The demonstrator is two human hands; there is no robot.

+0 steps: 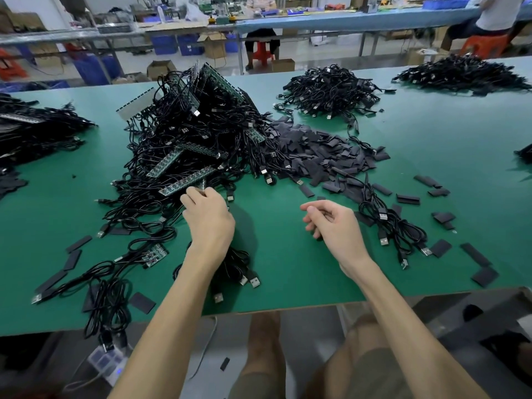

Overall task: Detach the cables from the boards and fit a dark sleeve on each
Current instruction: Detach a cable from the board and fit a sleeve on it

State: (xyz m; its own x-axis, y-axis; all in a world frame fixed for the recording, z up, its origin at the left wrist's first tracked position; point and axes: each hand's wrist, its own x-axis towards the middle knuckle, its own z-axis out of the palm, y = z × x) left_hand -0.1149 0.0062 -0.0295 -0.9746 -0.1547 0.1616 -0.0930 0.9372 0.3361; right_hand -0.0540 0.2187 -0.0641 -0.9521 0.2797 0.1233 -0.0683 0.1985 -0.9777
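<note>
- currently, the left hand (208,218) reaches to the near foot of the tangled pile of usb cables (198,125). its fingertips are curled onto the near end of a green circuit board strip (184,185) and pinch it.
- the right hand (335,226) hovers over the green table mat (288,254), fingers loosely curled, thumb close to the forefinger, nothing held.
- more board strips stick out of the same pile, tilted, with cables attached.
- the heap of dark sleeves (319,151) lies just right of the pile and touches it. loose sleeves are scattered over the right and left front of the mat.
- a bundle of loose usb cables (394,231) lies just right of the right hand. another bundle (241,272) lies under the left forearm, near the front edge (288,309).
- a small board piece (155,254) with cables lies left of the left wrist.
- bare mat runs between the two hands down to the front edge.
- a separate cable pile (328,87) sits near the far edge, well apart from both hands.
</note>
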